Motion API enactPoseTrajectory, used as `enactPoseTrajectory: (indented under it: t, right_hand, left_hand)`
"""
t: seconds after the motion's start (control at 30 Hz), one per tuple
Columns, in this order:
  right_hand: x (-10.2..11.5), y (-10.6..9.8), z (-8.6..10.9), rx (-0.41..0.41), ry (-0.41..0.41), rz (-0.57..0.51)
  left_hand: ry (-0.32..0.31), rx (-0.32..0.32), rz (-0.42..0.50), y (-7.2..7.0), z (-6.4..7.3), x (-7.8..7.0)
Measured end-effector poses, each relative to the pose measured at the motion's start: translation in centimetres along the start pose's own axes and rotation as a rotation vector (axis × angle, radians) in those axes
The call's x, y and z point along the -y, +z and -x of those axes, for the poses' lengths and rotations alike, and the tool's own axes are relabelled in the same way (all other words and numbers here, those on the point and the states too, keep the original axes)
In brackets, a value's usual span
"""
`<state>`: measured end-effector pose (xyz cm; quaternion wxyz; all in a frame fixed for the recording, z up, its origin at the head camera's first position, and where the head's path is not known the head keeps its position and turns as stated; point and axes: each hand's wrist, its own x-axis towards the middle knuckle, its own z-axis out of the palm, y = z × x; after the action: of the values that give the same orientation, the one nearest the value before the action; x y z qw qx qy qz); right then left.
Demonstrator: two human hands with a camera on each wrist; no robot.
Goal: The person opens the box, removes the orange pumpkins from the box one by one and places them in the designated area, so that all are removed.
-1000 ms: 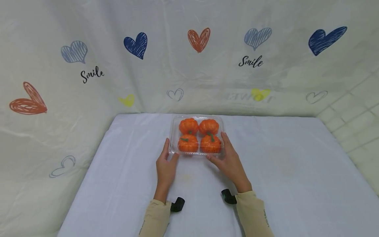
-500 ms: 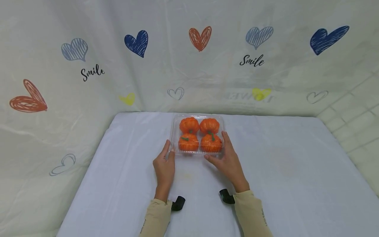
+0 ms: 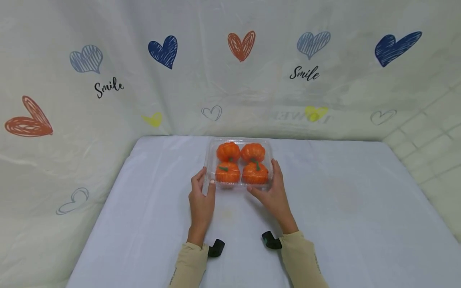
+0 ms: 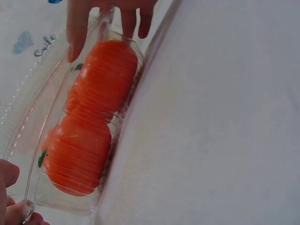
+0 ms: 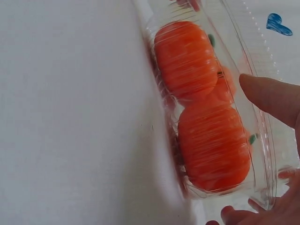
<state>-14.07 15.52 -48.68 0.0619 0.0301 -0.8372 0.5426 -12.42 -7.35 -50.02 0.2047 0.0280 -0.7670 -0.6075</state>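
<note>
A clear plastic clamshell container (image 3: 210, 157) sits near the far edge of the table with its lid down. Several small orange pumpkins with green stems, such as the front right pumpkin (image 3: 255, 174), show through it. My left hand (image 3: 201, 208) grips the front left corner, thumb at the front and fingers along the side. At the front right corner, my right hand (image 3: 275, 198) holds the container with its thumb on the front edge. In the right wrist view the thumb (image 5: 272, 97) lies by the lid's rim, and several fingers reach underneath or beside it.
A white cloth (image 3: 342, 224) covers the table. Behind it hangs a pale curtain (image 3: 266, 84) printed with hearts and "Smile". Black wrist cameras, the left camera (image 3: 216, 248) and the right camera (image 3: 271, 240), jut inward from the beige sleeves.
The container stays in about the same place. My left thumb and fingers have shifted slightly at its corner, and my right wrist has swung a little to the left.
</note>
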Motion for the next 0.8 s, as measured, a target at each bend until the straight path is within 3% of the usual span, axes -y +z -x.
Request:
enactPoseTrajectory:
  t: [0.37, 0.63, 0.8]
  right_hand:
    - [0.0, -0.3, 0.1, -0.007, -0.053, -0.008]
    - [0.1, -1.2, 0.1, 0.077, 0.042, -0.095]
    - [0.0, -1.9, 0.0, 0.132, 0.051, -0.12]
  left_hand:
    - [0.004, 0.021, -0.038, 0.2, -0.1, 0.1]
    - [0.001, 0.022, -0.042, 0.0, 0.0, 0.0]
    - [0.014, 0.02, -0.041, 0.1, 0.0, 0.2]
